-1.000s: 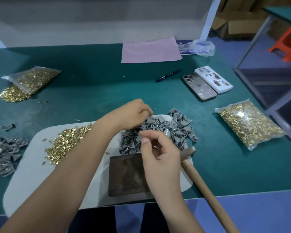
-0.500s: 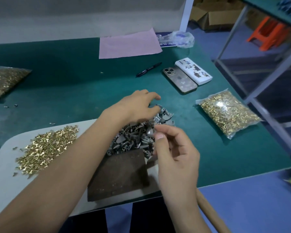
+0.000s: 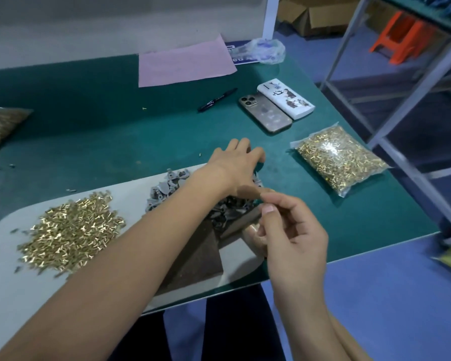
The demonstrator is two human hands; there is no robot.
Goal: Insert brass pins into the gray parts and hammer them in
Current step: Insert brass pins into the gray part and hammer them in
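Observation:
A pile of gray parts (image 3: 164, 191) lies on a pale board (image 3: 16, 295), with loose brass pins (image 3: 71, 227) heaped to its left. My left hand (image 3: 237, 165) reaches across the pile, its fingers stretched out over the pile's far right edge. My right hand (image 3: 292, 230) hovers just right of the pile with curled fingers, thumb and forefinger pinched on a small gray part that is blurred and mostly hidden. A dark brown striking block (image 3: 193, 256) sits on the board below my left forearm. The hammer (image 3: 253, 238) shows only as a blur under my right hand.
A sealed bag of brass pins (image 3: 339, 157) lies to the right, another bag (image 3: 0, 126) at far left. Two phones (image 3: 264, 113), a pen (image 3: 216, 99), pink paper (image 3: 185, 61) and a plastic bag (image 3: 266, 50) lie farther back. A metal rack (image 3: 401, 100) stands beyond the table's right edge.
My left hand has stretched farther right over the gray pile and its fingers have straightened. My right hand keeps its pinch. The view has swung to the right.

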